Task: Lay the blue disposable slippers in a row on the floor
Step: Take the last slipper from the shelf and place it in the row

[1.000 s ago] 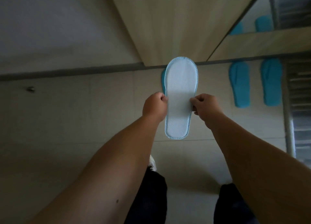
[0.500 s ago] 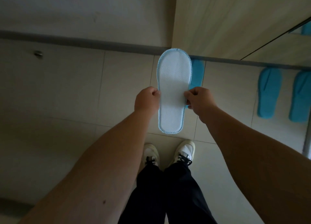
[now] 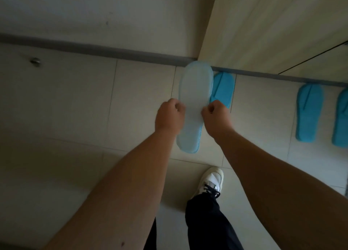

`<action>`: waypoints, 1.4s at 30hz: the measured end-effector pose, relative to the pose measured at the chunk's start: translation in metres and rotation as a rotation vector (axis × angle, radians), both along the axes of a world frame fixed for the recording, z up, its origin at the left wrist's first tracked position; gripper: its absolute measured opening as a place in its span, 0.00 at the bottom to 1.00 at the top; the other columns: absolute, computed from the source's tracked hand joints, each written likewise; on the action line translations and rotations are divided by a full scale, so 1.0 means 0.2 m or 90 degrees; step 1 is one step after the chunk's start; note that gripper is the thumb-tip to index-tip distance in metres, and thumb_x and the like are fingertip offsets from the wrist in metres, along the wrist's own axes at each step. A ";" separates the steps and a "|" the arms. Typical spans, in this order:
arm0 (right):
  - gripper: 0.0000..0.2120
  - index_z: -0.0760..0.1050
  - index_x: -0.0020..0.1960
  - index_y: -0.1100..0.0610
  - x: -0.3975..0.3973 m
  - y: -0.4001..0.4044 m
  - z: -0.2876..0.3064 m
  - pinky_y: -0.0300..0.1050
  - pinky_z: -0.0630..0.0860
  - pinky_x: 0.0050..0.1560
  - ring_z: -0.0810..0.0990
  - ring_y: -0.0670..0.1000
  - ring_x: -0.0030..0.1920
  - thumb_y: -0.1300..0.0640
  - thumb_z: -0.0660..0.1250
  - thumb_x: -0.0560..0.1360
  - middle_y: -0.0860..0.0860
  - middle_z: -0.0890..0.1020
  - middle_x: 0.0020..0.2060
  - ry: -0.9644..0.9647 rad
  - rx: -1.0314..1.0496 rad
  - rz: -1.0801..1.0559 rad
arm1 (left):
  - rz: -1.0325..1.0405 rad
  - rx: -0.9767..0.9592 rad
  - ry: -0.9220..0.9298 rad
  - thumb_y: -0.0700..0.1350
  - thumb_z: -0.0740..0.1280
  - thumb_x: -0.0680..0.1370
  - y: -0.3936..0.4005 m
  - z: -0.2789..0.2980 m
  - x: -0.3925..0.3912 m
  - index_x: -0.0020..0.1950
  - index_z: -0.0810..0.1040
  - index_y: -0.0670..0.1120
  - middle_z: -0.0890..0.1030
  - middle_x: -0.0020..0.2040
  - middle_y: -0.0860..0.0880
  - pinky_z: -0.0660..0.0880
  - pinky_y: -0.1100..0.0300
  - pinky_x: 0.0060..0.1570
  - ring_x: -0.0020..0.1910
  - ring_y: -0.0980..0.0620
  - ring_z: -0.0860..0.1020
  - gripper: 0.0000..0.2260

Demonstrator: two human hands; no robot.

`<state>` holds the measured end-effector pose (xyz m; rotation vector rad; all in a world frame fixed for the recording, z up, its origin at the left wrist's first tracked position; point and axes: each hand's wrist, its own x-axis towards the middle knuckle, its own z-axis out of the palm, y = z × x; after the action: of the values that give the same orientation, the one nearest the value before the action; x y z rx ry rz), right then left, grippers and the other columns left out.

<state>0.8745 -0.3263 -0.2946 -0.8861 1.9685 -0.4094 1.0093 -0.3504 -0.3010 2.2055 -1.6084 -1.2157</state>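
I hold one blue disposable slipper (image 3: 194,103) above the floor, pale sole facing me, toe pointing at the wall. My left hand (image 3: 169,116) pinches its left edge and my right hand (image 3: 216,118) pinches its right edge near the middle. Just right of it a second blue slipper (image 3: 224,89) lies flat on the tiles against the baseboard, partly hidden by the held one. Two more blue slippers (image 3: 308,112) (image 3: 341,118) lie side by side further right, the last one cut off by the frame edge.
A grey baseboard (image 3: 113,51) runs along the white wall. A wooden cabinet panel (image 3: 263,27) rises at the upper right. A metal door stop (image 3: 35,61) sits on the tiles at left. My white sneaker (image 3: 211,180) and dark trouser legs are below.
The view has shifted left and tilted down along the wall. The held slipper has come lower and nearer the floor, left of the slipper lying there. One foot has stepped out of sight.
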 end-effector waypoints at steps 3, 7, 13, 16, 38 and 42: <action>0.06 0.69 0.45 0.59 0.09 0.01 -0.04 0.43 0.68 0.29 0.72 0.50 0.32 0.58 0.60 0.79 0.50 0.73 0.33 0.089 -0.016 0.049 | -0.011 0.085 0.138 0.51 0.59 0.80 -0.03 -0.03 -0.03 0.53 0.80 0.43 0.83 0.51 0.41 0.77 0.51 0.52 0.51 0.41 0.80 0.15; 0.07 0.72 0.50 0.59 0.20 0.04 -0.08 0.48 0.74 0.37 0.77 0.54 0.39 0.56 0.61 0.80 0.53 0.77 0.42 0.156 -0.070 0.161 | 0.042 0.133 0.243 0.55 0.60 0.77 -0.05 -0.06 -0.02 0.53 0.81 0.47 0.84 0.49 0.45 0.79 0.44 0.54 0.49 0.44 0.82 0.15; 0.10 0.75 0.42 0.60 0.23 0.07 -0.09 0.50 0.74 0.34 0.77 0.55 0.37 0.55 0.64 0.78 0.55 0.78 0.42 0.150 -0.218 0.202 | 0.050 0.132 0.211 0.55 0.58 0.74 -0.10 -0.12 0.12 0.49 0.79 0.43 0.83 0.48 0.41 0.80 0.40 0.50 0.47 0.41 0.83 0.18; 0.08 0.72 0.42 0.57 0.16 0.01 -0.11 0.43 0.67 0.34 0.74 0.52 0.37 0.55 0.63 0.78 0.53 0.76 0.41 0.126 -0.152 0.028 | 0.060 0.134 0.226 0.56 0.60 0.73 -0.13 -0.15 0.18 0.48 0.78 0.41 0.82 0.47 0.36 0.80 0.37 0.48 0.47 0.36 0.82 0.19; 0.08 0.76 0.37 0.54 0.03 -0.43 -1.22 0.62 0.82 0.44 0.84 0.60 0.40 0.52 0.73 0.66 0.57 0.83 0.36 -0.076 0.056 -0.205 | 0.001 0.002 0.037 0.44 0.64 0.78 -0.50 -1.17 0.16 0.47 0.82 0.43 0.82 0.43 0.47 0.73 0.59 0.41 0.41 0.50 0.78 0.08; 0.08 0.76 0.35 0.54 0.03 -0.48 -1.34 0.61 0.83 0.43 0.84 0.60 0.39 0.53 0.73 0.68 0.57 0.83 0.35 -0.048 0.058 -0.199 | 0.012 0.009 0.037 0.44 0.64 0.78 -0.54 -1.31 0.16 0.49 0.81 0.43 0.83 0.44 0.44 0.77 0.55 0.45 0.44 0.46 0.81 0.08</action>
<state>0.8812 -0.4221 -0.5636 -0.4980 2.0433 -0.5196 1.0405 -0.4590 -0.5630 2.1675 -1.5590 -1.2781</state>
